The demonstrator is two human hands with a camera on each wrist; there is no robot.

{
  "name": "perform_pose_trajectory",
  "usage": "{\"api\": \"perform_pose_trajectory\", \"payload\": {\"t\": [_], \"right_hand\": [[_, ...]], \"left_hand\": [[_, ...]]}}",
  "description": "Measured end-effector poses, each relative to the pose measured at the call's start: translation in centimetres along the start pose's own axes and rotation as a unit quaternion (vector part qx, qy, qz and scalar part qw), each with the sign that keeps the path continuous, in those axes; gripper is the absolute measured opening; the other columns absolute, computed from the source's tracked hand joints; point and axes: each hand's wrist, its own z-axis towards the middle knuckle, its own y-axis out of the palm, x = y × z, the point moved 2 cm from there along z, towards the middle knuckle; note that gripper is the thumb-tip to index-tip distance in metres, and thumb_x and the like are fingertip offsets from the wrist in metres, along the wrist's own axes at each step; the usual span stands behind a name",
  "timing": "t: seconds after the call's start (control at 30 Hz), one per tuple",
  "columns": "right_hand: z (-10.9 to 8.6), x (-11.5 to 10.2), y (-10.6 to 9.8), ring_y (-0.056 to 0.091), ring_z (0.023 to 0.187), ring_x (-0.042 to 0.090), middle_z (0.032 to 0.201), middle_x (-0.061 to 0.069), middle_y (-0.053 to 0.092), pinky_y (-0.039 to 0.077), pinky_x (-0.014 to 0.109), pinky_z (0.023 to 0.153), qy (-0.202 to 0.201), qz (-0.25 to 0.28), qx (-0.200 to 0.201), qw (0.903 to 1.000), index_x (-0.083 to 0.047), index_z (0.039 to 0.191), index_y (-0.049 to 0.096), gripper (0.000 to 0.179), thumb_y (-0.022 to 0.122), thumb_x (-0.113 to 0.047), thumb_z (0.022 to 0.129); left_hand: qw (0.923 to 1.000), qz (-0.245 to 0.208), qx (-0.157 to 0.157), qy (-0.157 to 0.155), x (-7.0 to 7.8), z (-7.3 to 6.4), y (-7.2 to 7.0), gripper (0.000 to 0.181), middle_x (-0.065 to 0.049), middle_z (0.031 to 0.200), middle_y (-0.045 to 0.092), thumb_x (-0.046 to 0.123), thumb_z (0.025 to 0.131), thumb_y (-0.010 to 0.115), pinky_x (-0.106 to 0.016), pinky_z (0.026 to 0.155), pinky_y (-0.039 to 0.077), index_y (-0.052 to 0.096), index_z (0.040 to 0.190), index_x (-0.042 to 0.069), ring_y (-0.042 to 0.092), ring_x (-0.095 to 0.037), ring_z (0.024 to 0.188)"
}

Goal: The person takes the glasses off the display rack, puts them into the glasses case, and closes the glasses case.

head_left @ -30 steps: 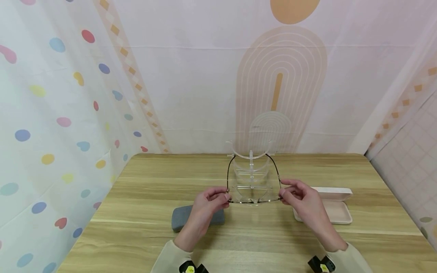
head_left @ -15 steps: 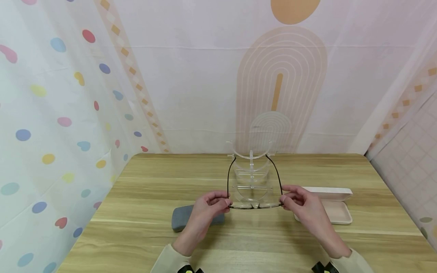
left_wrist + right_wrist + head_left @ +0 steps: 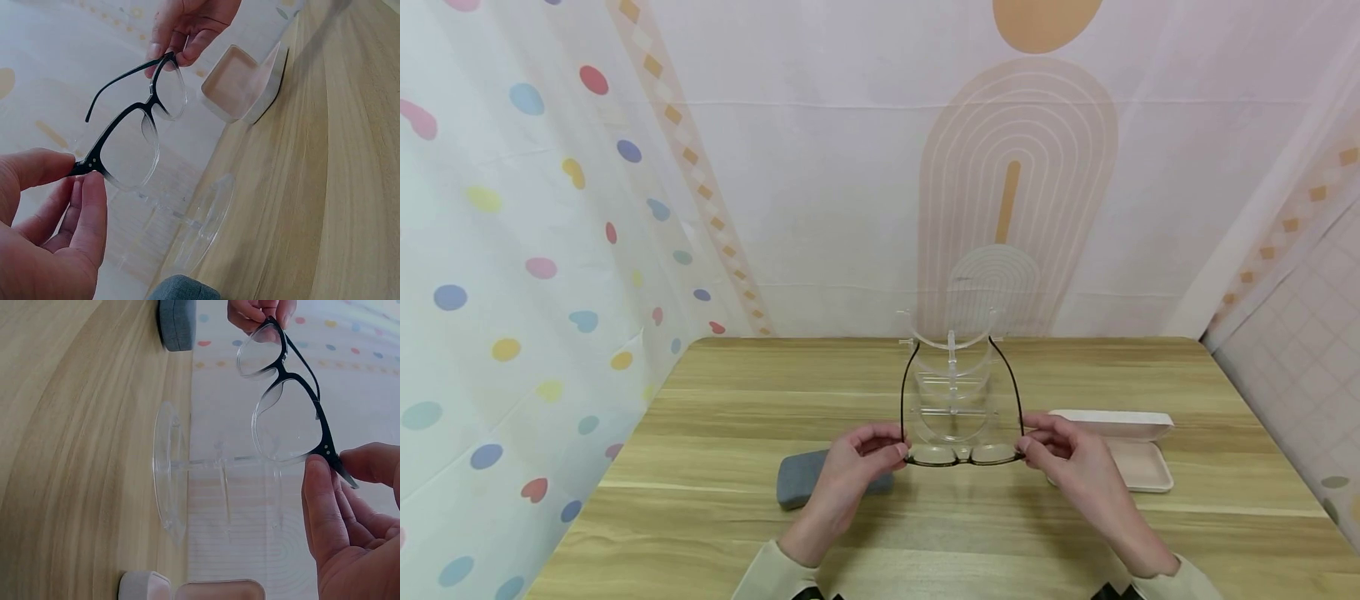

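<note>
A pair of eyeglasses [image 3: 964, 461] with a black upper frame fading to clear below is held up in front of a clear display stand [image 3: 953, 392]. My left hand [image 3: 857, 467] pinches the left hinge corner between thumb and fingers, as the left wrist view shows up close. At the opposite hinge corner, my right hand [image 3: 1078, 471] pinches the frame the same way. Both temples are unfolded and point away toward the stand, their tips overlapping its upper arms in the head view. The lenses face back toward me.
A grey glasses case [image 3: 797, 479] lies on the wooden table [image 3: 715, 533], partly behind my left hand. Right of the stand sits an opened white case [image 3: 1138, 467] with a pinkish lining, partly hidden by my right hand. A patterned curtain [image 3: 820, 183] hangs behind the table.
Both hands have drawn the eyeglasses down and slightly toward me, away from the stand. The front has tilted, so the lenses show more. The cases and stand have stayed put.
</note>
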Motion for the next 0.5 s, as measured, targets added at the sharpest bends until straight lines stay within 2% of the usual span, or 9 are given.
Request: {"api": "perform_pose_trajectory", "payload": {"t": [0.13,0.23,0.5], "right_hand": [[-0.05,-0.15,-0.06,0.070,0.085,0.009,0.102,0.007,0.074,0.056,0.024,0.068,-0.007,-0.008,0.009,0.9999,0.001,0.128,0.068,0.035,0.073,-0.017,0.098],[0.00,-0.34,-0.15,0.070,0.084,0.011,0.101,0.007,0.074,0.056,0.026,0.065,-0.012,-0.012,0.013,0.9998,-0.001,0.127,0.069,0.034,0.073,-0.018,0.098],[0.35,-0.98,-0.22,0.073,0.081,0.012,0.104,0.016,0.073,0.061,0.027,0.075,-0.021,0.042,0.011,0.9988,0.004,0.127,0.067,0.032,0.070,-0.014,0.100]], "left_hand": [[1.0000,-0.001,0.003,0.005,0.23,-0.08,0.14,0.030,-0.017,0.110,0.071,0.001,0.091,0.074,-0.033,0.088,0.059,0.065,0.115,-0.012,0.069,-0.020,0.099],[0.9999,-0.004,0.005,0.013,0.40,-0.03,0.28,0.030,-0.017,0.111,0.071,0.001,0.091,0.074,-0.034,0.089,0.058,0.064,0.116,-0.013,0.068,-0.022,0.101],[0.9991,-0.015,0.018,0.037,0.81,0.11,0.72,0.026,-0.014,0.107,0.071,0.000,0.091,0.073,-0.035,0.090,0.058,0.066,0.113,-0.010,0.068,-0.023,0.100]]}}
